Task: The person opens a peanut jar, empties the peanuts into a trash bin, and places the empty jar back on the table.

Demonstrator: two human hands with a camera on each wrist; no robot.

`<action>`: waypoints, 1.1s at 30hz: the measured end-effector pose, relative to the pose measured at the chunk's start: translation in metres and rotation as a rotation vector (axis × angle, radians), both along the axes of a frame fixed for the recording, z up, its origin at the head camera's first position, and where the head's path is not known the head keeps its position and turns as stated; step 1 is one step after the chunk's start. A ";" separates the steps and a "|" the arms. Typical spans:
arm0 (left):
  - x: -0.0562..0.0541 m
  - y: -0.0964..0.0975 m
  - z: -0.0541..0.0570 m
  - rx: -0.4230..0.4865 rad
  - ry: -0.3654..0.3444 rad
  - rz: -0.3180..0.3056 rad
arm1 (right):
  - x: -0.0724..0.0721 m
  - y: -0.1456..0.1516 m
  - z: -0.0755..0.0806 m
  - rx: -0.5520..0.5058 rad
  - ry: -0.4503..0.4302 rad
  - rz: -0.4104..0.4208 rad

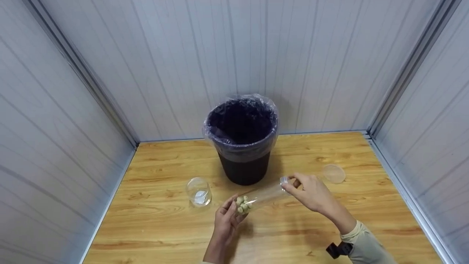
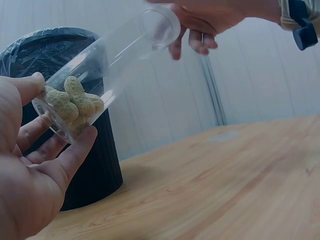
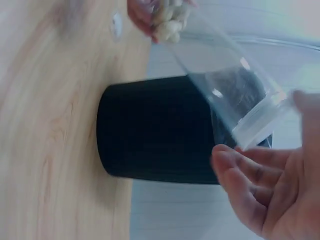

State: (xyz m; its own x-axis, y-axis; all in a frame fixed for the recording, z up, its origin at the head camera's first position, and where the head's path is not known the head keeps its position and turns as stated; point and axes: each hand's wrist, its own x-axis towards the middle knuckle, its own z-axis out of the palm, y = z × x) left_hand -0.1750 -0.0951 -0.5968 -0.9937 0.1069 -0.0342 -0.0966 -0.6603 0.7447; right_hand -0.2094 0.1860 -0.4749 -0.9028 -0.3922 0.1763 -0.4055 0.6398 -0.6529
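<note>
A long clear plastic jar is held tilted above the table, its right end higher. Several peanuts in their shells lie gathered in its lower left end. My left hand grips that lower end, the thumb on one side and fingers underneath. At the upper end sits a translucent cap. Thumb and fingers of my right hand pinch this cap. Part of the cap is covered by the fingers in the head view.
Behind the jar stands a black trash bin lined with a clear bag. A short clear container with a white patch rests at left. A translucent round lid lies at right on the wooden table. Panel walls enclose the table.
</note>
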 end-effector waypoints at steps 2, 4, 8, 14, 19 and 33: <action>0.000 0.000 -0.001 -0.003 0.005 0.004 | -0.001 0.004 0.000 -0.078 -0.044 0.099; 0.000 0.000 -0.001 -0.016 0.006 0.009 | -0.003 0.006 0.001 -0.167 -0.068 0.210; -0.001 0.002 -0.001 -0.053 -0.005 0.019 | -0.001 0.005 0.004 -0.267 0.000 0.323; 0.000 0.003 -0.002 -0.052 -0.025 0.046 | 0.002 0.002 0.005 -0.341 -0.037 0.306; 0.002 0.004 -0.004 -0.064 0.007 0.035 | 0.000 0.005 -0.004 -0.351 -0.145 0.103; 0.001 0.007 -0.003 -0.058 -0.034 0.044 | 0.003 0.004 -0.006 -0.194 -0.289 -0.184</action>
